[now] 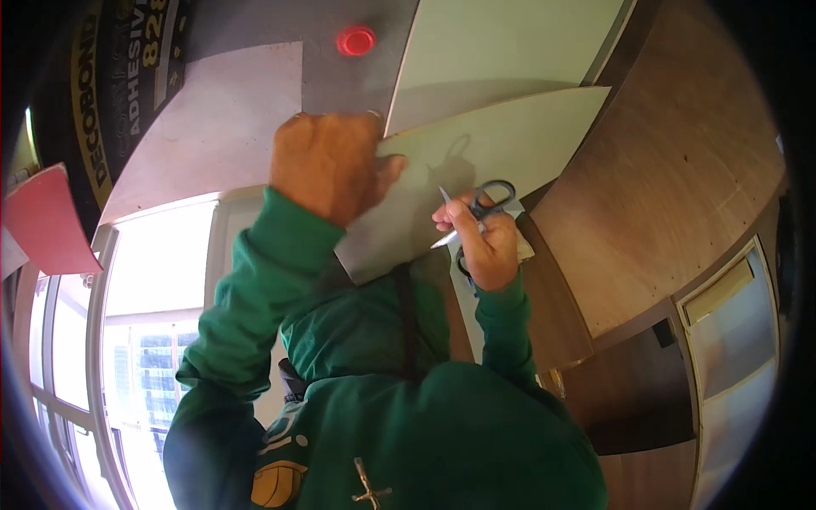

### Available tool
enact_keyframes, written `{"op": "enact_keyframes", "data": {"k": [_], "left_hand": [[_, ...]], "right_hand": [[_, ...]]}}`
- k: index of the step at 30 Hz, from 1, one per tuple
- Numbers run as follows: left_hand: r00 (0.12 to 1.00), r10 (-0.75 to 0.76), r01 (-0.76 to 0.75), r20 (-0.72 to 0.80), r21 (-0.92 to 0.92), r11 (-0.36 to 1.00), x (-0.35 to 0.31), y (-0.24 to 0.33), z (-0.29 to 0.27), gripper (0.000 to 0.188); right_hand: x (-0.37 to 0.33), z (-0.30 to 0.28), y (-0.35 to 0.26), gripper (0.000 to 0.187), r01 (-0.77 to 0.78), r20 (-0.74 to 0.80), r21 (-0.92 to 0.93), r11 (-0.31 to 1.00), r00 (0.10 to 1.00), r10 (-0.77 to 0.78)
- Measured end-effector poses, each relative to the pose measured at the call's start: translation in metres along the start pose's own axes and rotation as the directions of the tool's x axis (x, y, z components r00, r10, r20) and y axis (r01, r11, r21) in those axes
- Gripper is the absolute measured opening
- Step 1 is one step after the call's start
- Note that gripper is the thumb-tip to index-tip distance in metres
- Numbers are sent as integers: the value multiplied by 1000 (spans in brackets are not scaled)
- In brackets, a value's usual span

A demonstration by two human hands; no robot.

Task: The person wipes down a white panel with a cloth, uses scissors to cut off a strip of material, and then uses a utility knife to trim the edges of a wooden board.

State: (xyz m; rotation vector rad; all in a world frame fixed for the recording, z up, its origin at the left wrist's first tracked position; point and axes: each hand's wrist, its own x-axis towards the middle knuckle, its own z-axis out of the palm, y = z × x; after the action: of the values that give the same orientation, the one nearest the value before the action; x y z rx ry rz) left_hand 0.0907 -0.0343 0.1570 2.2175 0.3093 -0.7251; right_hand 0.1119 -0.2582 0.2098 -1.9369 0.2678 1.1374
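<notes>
My left hand is closed at the left edge of a pale grey-green sheet, its thumb lying over the face and its other fingers curled out of sight. The sheet slants across in front of me, with a curved far edge and a pointed right corner. Black-handled scissors are in my right hand, held just over the sheet near its lower right edge. Their blades point left and stand apart, with no material visible between them. A shadow of the scissors falls on the sheet.
A red round object sits on the dark surface beyond my left hand. Another pale panel lies behind the sheet. Brown wooden boards stand at the right, above an open cabinet. A curved red sheet and bright windows are at the left.
</notes>
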Motion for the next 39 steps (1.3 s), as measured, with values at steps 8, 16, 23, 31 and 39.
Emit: {"op": "enact_keyframes", "data": {"k": [8,16,23,31,39], "left_hand": [[984,-108,116,139,-51,992,24,-20,6,49],[983,-111,127,146,-105,986,28,-29,7,54],[998,-29,34,50,-106,994,25,-40,17,43],[997,22,-10,75,-161,987,46,-67,30,44],[761,-65,-114,-645,-233,966,-7,-62,55,27]], "right_hand": [[50,23,-10,29,9,41,-316,949,999,4],[64,32,-20,33,48,56,-463,885,998,-25],[67,37,-30,30,121,91,-689,714,993,-80],[106,39,-40,30,113,172,-816,566,984,52],[135,54,-28,33,17,135,-823,568,977,167]]}}
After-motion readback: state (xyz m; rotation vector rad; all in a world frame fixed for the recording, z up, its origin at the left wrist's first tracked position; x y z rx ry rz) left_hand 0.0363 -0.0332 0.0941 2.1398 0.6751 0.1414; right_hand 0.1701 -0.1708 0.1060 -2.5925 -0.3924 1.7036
